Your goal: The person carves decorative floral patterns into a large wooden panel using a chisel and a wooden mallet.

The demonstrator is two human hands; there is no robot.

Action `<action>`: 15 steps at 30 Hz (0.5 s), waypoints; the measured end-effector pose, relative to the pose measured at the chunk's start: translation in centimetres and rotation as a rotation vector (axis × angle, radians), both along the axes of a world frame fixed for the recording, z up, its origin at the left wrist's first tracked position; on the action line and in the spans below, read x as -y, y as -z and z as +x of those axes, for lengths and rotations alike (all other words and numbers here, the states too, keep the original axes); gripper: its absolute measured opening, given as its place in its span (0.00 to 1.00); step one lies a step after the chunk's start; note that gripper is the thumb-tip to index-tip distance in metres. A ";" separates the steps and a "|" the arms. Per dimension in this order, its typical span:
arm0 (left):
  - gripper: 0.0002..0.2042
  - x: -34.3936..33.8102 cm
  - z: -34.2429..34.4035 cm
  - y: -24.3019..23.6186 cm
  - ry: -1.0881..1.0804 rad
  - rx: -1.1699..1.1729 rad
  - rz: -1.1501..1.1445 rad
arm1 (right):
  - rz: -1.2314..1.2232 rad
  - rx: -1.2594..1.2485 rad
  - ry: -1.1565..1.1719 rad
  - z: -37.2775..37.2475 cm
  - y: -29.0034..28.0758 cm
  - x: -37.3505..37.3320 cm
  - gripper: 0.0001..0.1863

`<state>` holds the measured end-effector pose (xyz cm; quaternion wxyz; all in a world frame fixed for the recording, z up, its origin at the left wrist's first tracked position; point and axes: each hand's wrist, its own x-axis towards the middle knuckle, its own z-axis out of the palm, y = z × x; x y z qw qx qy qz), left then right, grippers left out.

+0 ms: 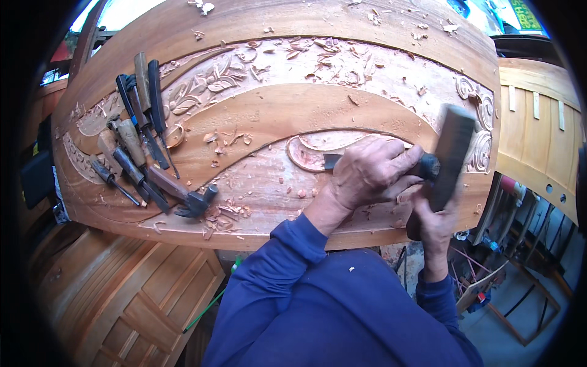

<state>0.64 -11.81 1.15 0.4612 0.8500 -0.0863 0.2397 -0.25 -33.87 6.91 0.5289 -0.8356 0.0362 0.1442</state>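
Observation:
My left hand (374,168) is closed around a carving chisel. Its flat metal blade (331,161) points left and rests in a curved, cut-out shape on the wooden panel (263,113). The chisel's dark handle end (429,166) sticks out to the right of my fingers. My right hand (437,225) grips a mallet, whose blurred, block-like head (454,147) stands right beside that handle end. Whether the two touch cannot be made out. Carved leaves (211,85) and scrolls (480,122) decorate the panel.
Several chisels and gouges (131,134) lie heaped on the panel's left, beside a claw hammer (194,202). Wood shavings (330,55) are scattered across the carving. A panelled door (147,306) lies below left; another wooden piece (538,140) stands at the right, above metal frames (532,300).

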 end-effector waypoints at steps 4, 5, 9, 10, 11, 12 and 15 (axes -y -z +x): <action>0.26 -1.6 -1.1 -1.6 0.059 -0.073 0.058 | 0.122 0.016 -0.111 -1.5 0.7 0.2 0.53; 0.25 -1.0 -1.0 -1.7 0.112 -0.107 0.103 | 0.121 0.013 -0.108 -1.5 0.6 0.4 0.53; 0.25 0.7 -0.2 -1.0 0.104 -0.022 0.047 | 0.021 0.054 0.125 -0.5 -1.6 0.3 0.51; 0.24 0.6 0.1 -0.7 0.094 -0.038 0.034 | -0.003 0.075 0.175 -0.2 -2.1 0.4 0.50; 0.24 0.6 0.3 -0.6 0.084 -0.055 0.021 | -0.055 0.102 0.184 -0.1 -2.0 1.1 0.50; 0.24 0.5 0.4 -0.3 0.085 -0.054 0.021 | -0.055 0.103 0.186 -0.1 -2.2 0.7 0.50; 0.24 0.3 0.5 -0.2 0.047 -0.011 -0.010 | -0.100 0.095 0.204 -0.7 -2.4 0.3 0.47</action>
